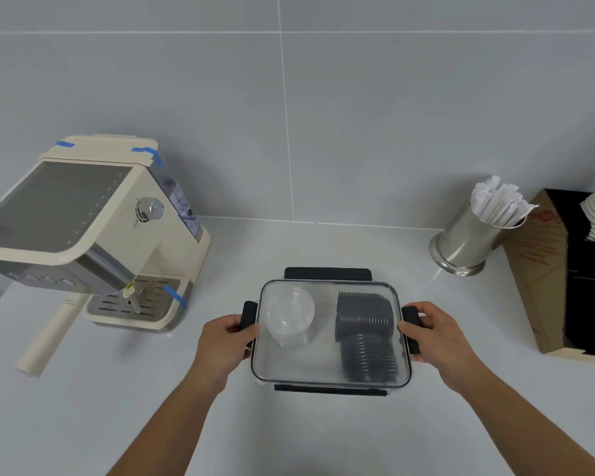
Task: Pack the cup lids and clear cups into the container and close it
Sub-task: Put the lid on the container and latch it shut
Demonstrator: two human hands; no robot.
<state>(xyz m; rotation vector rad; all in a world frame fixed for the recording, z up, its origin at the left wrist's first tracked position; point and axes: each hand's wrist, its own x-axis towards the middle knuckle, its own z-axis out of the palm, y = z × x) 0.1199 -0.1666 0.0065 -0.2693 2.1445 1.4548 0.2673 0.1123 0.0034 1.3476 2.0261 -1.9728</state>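
Left hand (225, 341) grips the black side latch (249, 316) at the container's 9 o'clock edge, thumb curled over it. Right hand (437, 333) grips the matching latch (411, 317) at 3 o'clock, fingers curled round it. Both grips are closed on the latches; whether either latch is fully snapped down cannot be told.

The container (330, 381) sits at centre on the tabletop (289, 438), with its clear lid (323, 359) seated on top. Inside, seen through the lid: clear cups (291, 317) at the 10 o'clock corner, lying nested, and a dark stack of cup lids (366, 334) along the 3 o'clock side, bent in two runs. The far latch (327, 273) at 12 o'clock stands out from the rim, apparently unfastened. The near latch (330, 389) at 6 o'clock lies close against the rim; its state is uncertain.

Judgement: packing is done and closing is in hand, at the side latches. The next move calls for even downward pressure on both sides until they seat, then attention to the 12 o'clock latch, with the lid kept square on the rim.

Surroundings: coffee machine (93, 235) at 10 o'clock, steel holder (468, 242) of paper-wrapped sticks at 2 o'clock, cardboard box (543, 269) at 3 o'clock
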